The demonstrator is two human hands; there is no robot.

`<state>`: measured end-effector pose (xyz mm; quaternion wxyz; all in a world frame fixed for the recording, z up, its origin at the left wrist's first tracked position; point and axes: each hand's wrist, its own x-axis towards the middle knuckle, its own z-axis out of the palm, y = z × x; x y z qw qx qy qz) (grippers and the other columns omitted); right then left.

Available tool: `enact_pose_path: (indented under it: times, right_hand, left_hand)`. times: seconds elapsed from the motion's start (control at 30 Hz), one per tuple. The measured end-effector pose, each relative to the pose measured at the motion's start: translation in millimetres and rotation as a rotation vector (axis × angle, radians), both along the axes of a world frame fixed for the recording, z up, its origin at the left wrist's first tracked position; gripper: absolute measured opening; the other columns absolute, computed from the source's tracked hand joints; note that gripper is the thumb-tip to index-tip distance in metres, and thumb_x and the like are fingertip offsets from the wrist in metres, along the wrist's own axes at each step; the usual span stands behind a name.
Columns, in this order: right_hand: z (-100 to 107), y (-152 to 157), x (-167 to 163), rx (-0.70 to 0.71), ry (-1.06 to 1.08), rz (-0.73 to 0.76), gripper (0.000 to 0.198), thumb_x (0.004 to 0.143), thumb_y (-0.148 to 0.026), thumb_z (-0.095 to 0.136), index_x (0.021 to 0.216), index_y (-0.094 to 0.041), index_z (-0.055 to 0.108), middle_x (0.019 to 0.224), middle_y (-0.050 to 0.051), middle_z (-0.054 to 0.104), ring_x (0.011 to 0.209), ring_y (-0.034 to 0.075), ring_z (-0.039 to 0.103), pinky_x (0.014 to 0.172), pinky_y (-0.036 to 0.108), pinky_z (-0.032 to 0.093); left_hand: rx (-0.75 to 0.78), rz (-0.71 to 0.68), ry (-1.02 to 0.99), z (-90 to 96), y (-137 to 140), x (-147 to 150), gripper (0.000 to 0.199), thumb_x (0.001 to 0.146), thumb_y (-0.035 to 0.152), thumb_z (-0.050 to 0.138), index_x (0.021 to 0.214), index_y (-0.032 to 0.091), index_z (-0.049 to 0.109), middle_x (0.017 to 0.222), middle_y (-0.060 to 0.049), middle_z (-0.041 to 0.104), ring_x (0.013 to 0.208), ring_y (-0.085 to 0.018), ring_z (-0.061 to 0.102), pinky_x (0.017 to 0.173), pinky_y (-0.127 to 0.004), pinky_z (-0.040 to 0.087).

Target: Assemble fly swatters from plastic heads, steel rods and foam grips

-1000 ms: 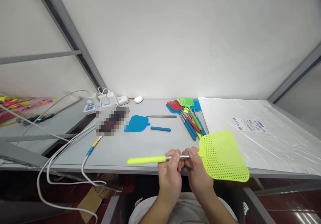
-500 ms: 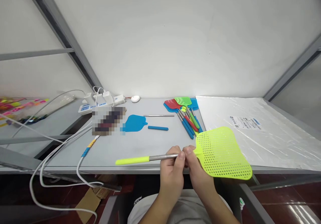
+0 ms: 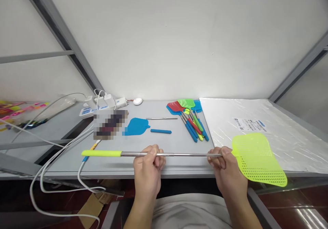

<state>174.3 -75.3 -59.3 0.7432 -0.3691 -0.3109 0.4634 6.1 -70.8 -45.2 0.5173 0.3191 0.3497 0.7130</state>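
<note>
A yellow-green telescopic fly swatter (image 3: 258,159) stretches level across the front of the table, its metal rod drawn out between my hands. My left hand (image 3: 148,169) is closed round the rod, not far from the yellow handle on the left. Close to the perforated head, my right hand (image 3: 229,171) grips the rod's other end. Behind them lie a blue swatter head (image 3: 137,126), a separate metal rod (image 3: 162,118) and a blue handle (image 3: 161,131), all apart from one another.
A pile of assembled swatters (image 3: 191,119) in several colours lies at the back. Right of it is a white plastic-wrapped package (image 3: 256,119) with labels. On the left are a power strip (image 3: 88,111), white cables (image 3: 64,150), a small white object (image 3: 137,101) and a blurred-out item (image 3: 110,124).
My hands have moved apart, left hand leftward and right hand rightward. The swatter's rod has lengthened between them, with the head now farther right and the handle farther left.
</note>
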Motion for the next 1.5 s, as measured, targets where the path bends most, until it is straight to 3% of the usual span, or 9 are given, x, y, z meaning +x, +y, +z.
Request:
enact_pose_path:
  times: [0.2, 0.43, 0.63, 0.83, 0.9, 1.03, 1.17, 1.3, 1.5]
  right_hand:
    - [11.6, 2.8, 3.1, -0.048, 0.072, 0.074, 0.046, 0.086, -0.036, 0.06, 0.05, -0.021, 0.035, 0.048, -0.006, 0.026, 0.048, 0.01, 0.028, 0.049, 0.027, 0.031]
    - [-6.0, 4.6, -16.1, -0.03, -0.089, 0.128, 0.048, 0.086, -0.042, 0.064, 0.054, -0.021, 0.035, 0.054, -0.006, 0.028, 0.051, 0.01, 0.032, 0.05, 0.027, 0.031]
    - [-10.3, 4.1, -11.5, -0.005, -0.151, 0.142, 0.047, 0.09, -0.044, 0.059, 0.055, -0.021, 0.037, 0.055, -0.006, 0.025, 0.051, 0.01, 0.029, 0.05, 0.028, 0.029]
    - [-0.9, -0.9, -2.4, -0.006, -0.068, 0.114, 0.053, 0.088, -0.04, 0.06, 0.049, -0.021, 0.03, 0.053, -0.006, 0.023, 0.052, 0.011, 0.03, 0.053, 0.029, 0.033]
    - [2.8, -0.7, 3.6, 0.015, -0.048, 0.078, 0.051, 0.088, -0.036, 0.06, 0.05, -0.022, 0.03, 0.051, -0.006, 0.023, 0.052, 0.012, 0.031, 0.053, 0.029, 0.032]
    - [1.6, -2.7, 8.7, 0.091, -0.123, -0.099, 0.045, 0.09, -0.033, 0.059, 0.053, -0.021, 0.036, 0.053, -0.005, 0.029, 0.052, 0.011, 0.031, 0.053, 0.029, 0.029]
    - [-3.4, -12.2, -0.9, 0.016, -0.414, 0.118, 0.046, 0.088, -0.037, 0.061, 0.054, -0.021, 0.035, 0.052, -0.005, 0.033, 0.051, 0.011, 0.031, 0.051, 0.028, 0.026]
    - [-5.4, -15.7, -5.8, -0.016, -0.553, 0.175, 0.047, 0.092, -0.042, 0.052, 0.054, -0.021, 0.034, 0.054, -0.004, 0.03, 0.053, 0.011, 0.029, 0.052, 0.029, 0.024]
    - [-21.0, -7.2, 4.4, -0.052, -0.475, 0.12, 0.047, 0.092, -0.045, 0.052, 0.057, -0.022, 0.032, 0.058, -0.003, 0.028, 0.057, 0.013, 0.028, 0.054, 0.03, 0.024]
  left_hand:
    - [0.013, -0.035, -0.025, 2.1, -2.8, -1.4, 0.04, 0.09, 0.026, 0.048, 0.052, 0.018, 0.039, 0.052, 0.004, 0.03, 0.047, -0.009, 0.029, 0.048, -0.025, 0.025]
    - [0.003, -0.23, 0.112, -9.6, -5.5, 16.2, 0.042, 0.093, 0.032, 0.046, 0.053, 0.018, 0.044, 0.053, 0.003, 0.033, 0.048, -0.01, 0.03, 0.048, -0.027, 0.022]
    - [-0.013, -0.243, 0.222, -10.0, -3.6, 16.4, 0.046, 0.093, 0.04, 0.048, 0.052, 0.02, 0.038, 0.052, 0.003, 0.03, 0.049, -0.011, 0.028, 0.049, -0.028, 0.02]
    - [-0.014, -0.245, 0.36, -5.7, -6.1, 8.9, 0.05, 0.091, 0.047, 0.05, 0.051, 0.019, 0.04, 0.051, 0.002, 0.033, 0.049, -0.012, 0.029, 0.049, -0.029, 0.019]
    - [-0.015, -0.308, 0.342, -9.2, -9.9, 17.2, 0.05, 0.092, 0.049, 0.049, 0.053, 0.02, 0.04, 0.051, 0.002, 0.033, 0.049, -0.011, 0.03, 0.05, -0.029, 0.02]
    - [-0.028, -0.566, 0.258, -18.6, -19.4, 41.1, 0.049, 0.093, 0.054, 0.044, 0.059, 0.021, 0.036, 0.053, 0.004, 0.031, 0.049, -0.01, 0.028, 0.05, -0.028, 0.022]
    - [-0.028, -0.716, 0.274, -21.3, -23.3, 51.2, 0.047, 0.094, 0.052, 0.046, 0.06, 0.02, 0.037, 0.051, 0.004, 0.035, 0.05, -0.01, 0.027, 0.051, -0.028, 0.021]
    - [-0.074, -0.61, 0.12, -22.8, -18.2, 44.5, 0.046, 0.095, 0.048, 0.044, 0.059, 0.021, 0.032, 0.047, 0.006, 0.027, 0.046, -0.01, 0.023, 0.049, -0.028, 0.018]
    - [-0.059, -0.426, 0.132, -23.1, -13.5, 39.5, 0.047, 0.093, 0.045, 0.052, 0.057, 0.021, 0.033, 0.049, 0.006, 0.025, 0.048, -0.01, 0.023, 0.05, -0.028, 0.018]
